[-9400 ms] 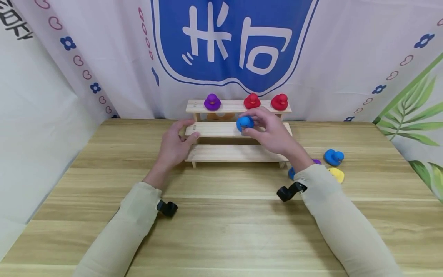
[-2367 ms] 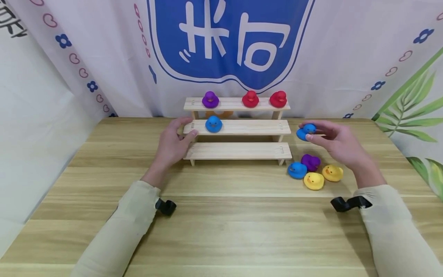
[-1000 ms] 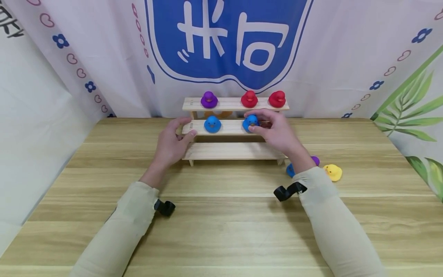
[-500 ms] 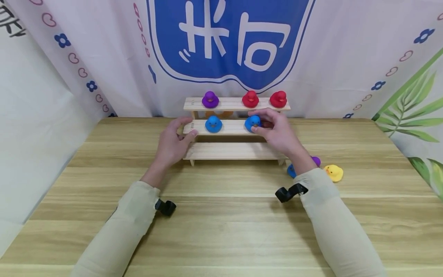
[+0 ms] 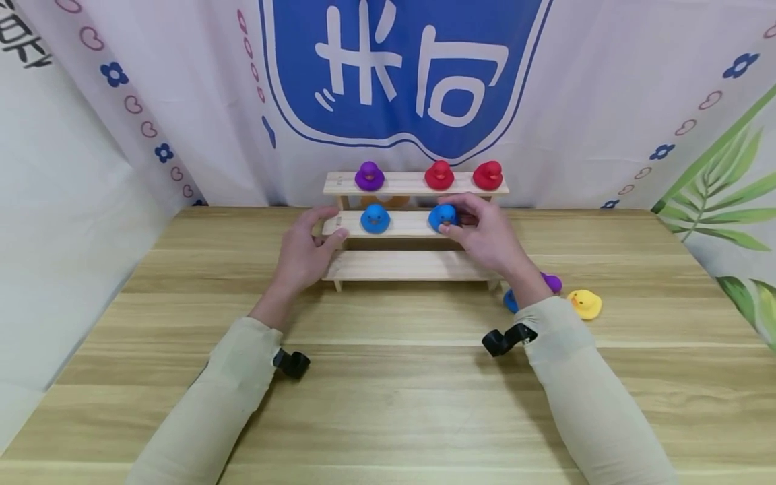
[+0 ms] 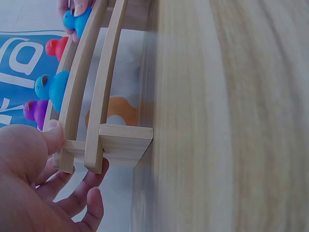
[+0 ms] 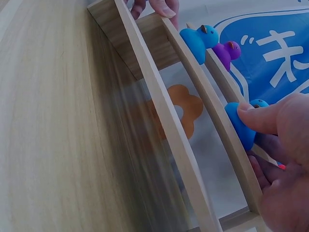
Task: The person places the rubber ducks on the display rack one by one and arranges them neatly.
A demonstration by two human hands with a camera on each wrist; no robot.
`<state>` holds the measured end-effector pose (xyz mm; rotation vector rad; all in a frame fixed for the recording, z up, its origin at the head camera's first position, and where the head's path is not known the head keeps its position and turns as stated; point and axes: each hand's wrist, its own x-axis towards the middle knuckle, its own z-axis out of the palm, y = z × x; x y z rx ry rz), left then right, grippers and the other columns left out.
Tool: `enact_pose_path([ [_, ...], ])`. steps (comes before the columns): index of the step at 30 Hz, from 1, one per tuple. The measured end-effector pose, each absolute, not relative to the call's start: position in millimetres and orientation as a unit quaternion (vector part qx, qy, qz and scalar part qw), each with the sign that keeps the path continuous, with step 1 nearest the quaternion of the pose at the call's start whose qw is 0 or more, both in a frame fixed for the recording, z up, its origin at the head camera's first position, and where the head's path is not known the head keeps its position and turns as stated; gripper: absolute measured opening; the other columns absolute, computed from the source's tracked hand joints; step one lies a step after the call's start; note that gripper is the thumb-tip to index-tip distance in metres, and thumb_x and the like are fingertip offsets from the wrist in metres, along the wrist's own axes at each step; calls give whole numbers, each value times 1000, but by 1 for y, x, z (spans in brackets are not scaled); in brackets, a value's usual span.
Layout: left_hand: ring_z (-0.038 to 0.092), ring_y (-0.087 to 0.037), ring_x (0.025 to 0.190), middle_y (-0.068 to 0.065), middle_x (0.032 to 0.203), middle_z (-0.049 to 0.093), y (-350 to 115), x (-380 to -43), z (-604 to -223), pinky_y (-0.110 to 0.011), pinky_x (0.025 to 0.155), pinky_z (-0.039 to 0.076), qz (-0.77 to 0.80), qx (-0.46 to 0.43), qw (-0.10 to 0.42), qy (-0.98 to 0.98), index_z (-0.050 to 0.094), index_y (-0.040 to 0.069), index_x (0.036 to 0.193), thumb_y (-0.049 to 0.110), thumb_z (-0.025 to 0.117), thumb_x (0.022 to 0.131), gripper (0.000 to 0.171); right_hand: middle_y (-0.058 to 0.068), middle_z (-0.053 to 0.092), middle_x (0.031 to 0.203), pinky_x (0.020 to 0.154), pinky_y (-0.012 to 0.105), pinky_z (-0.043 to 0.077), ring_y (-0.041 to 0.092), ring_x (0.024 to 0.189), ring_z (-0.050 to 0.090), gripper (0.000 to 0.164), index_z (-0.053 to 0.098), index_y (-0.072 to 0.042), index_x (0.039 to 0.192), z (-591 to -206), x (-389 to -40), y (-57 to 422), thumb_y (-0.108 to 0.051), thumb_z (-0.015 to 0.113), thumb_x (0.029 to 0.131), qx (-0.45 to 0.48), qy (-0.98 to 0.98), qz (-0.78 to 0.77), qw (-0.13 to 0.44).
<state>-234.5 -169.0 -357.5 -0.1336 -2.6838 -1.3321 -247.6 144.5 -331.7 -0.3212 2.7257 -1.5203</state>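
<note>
A three-tier wooden display stand [image 5: 406, 266] stands on the table. My left hand [image 5: 305, 250] grips the left end of its middle tier, thumb on top and fingers beneath, as the left wrist view shows. My right hand [image 5: 488, 236] pinches a blue rubber duck [image 5: 442, 216] at the middle tier, right of centre; in the right wrist view the thumb lies across this duck [image 7: 240, 126]. Left of it, another blue duck [image 5: 375, 219] sits on the same tier. The top tier bears a purple duck [image 5: 369, 176] and two red ducks [image 5: 439, 176]. No duck shows on the bottom tier.
On the table right of the stand lie a yellow duck [image 5: 585, 304], a purple duck [image 5: 552, 283] and a blue duck [image 5: 510, 300], the latter two partly hidden by my right forearm. A printed curtain [image 5: 230, 135] hangs close behind the stand.
One blue duck has been set on the middle tier's left part. My right hand has carried a second from the right onto that tier. Over the last half second, hands and ducks barely move.
</note>
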Motion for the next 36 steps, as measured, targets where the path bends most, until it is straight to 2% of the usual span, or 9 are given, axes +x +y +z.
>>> enact_pose_path([
  [10,60,-20,78,-8,163,50,-170,-233,-356,-24,64,52,-435,-35,68,-897,56,18,153,30,66,107,49,10,62,147,116,47,51,31,132,61,49,61,-15,145,-333,-249,144,-15,76,99,-106,872,-478,-1],
  [19,59,-21,77,-9,162,50,-170,-234,-356,-25,63,51,-435,-36,64,-898,55,18,154,29,66,107,50,8,59,151,119,46,48,30,139,58,56,57,-17,148,-329,-249,153,-15,79,97,-104,863,-494,29],
  [25,57,-19,72,-9,161,51,-169,-234,-356,-24,60,49,-439,-42,67,-895,56,17,153,28,66,106,49,8,60,151,123,49,44,30,141,56,55,55,-12,149,-325,-246,166,-17,77,98,-125,849,-512,37],
  [32,56,-18,72,-9,160,52,-169,-234,-357,-24,60,49,-438,-41,67,-895,56,17,153,29,66,106,49,11,62,148,119,52,48,30,137,60,54,56,-13,148,-318,-237,182,-18,77,99,-125,847,-515,25],
  [34,56,-18,73,-9,160,52,-169,-234,-357,-24,60,49,-438,-41,68,-895,56,17,153,29,67,106,49,12,62,148,118,50,49,30,136,60,53,56,-14,148,-316,-233,188,-19,76,100,-124,849,-513,22],
  [36,56,-18,72,-9,160,52,-170,-235,-358,-24,60,48,-438,-42,69,-895,56,17,153,29,67,106,49,10,63,147,116,43,51,28,135,61,52,56,-14,147,-315,-229,195,-20,76,100,-119,851,-511,21],
])
